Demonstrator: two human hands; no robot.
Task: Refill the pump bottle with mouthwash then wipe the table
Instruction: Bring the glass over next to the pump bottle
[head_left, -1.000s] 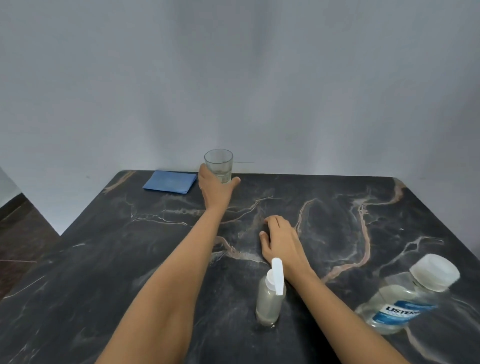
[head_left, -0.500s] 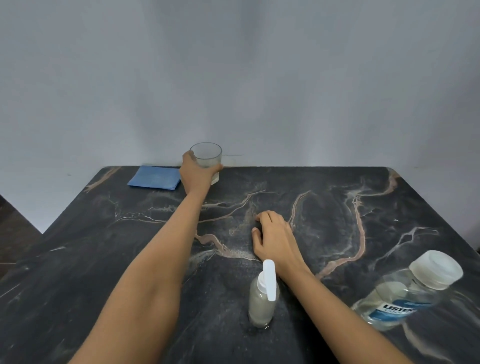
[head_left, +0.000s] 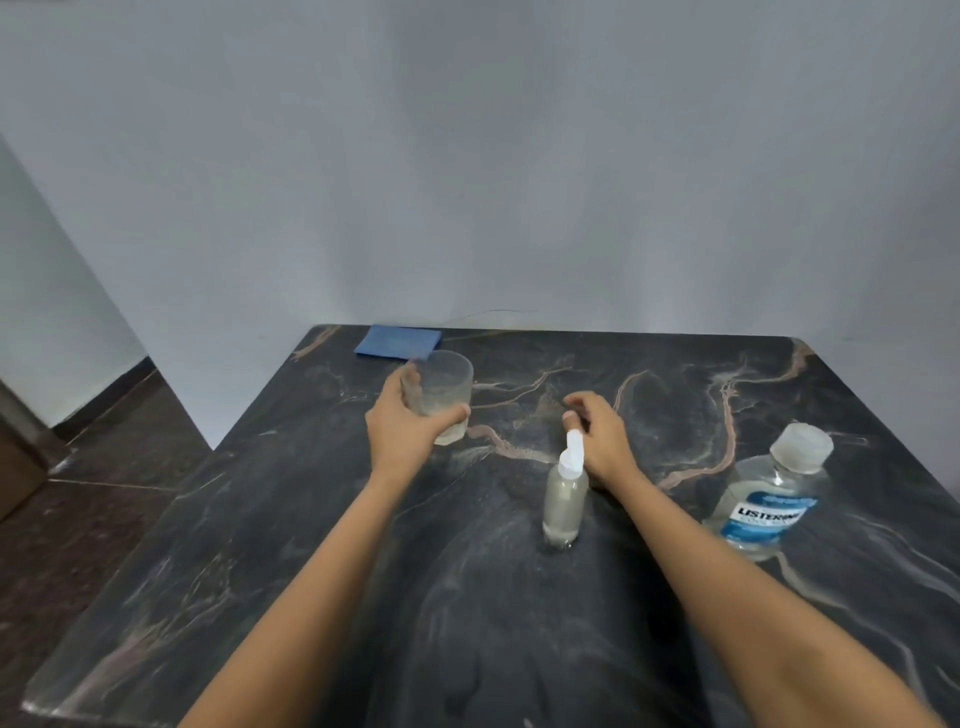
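My left hand (head_left: 408, 428) grips a clear drinking glass (head_left: 444, 389), held a little above the dark marble table (head_left: 467, 597). A small clear pump bottle (head_left: 565, 501) with a white pump head stands upright in the middle, holding pale liquid. Just behind it hovers my right hand (head_left: 597, 436), fingers loosely curled and holding nothing. The mouthwash bottle (head_left: 769, 499) with a white cap and blue label stands capped at the right. A folded blue cloth (head_left: 399, 342) lies at the far left edge by the wall.
A pale wall runs right behind the table's far edge. To the left the table ends above a dark tiled floor (head_left: 78, 519). The near half of the tabletop shows only my forearms.
My left hand has pulled the glass from the far edge towards me and lifted it. My right hand has risen off the tabletop and its fingers have curled.
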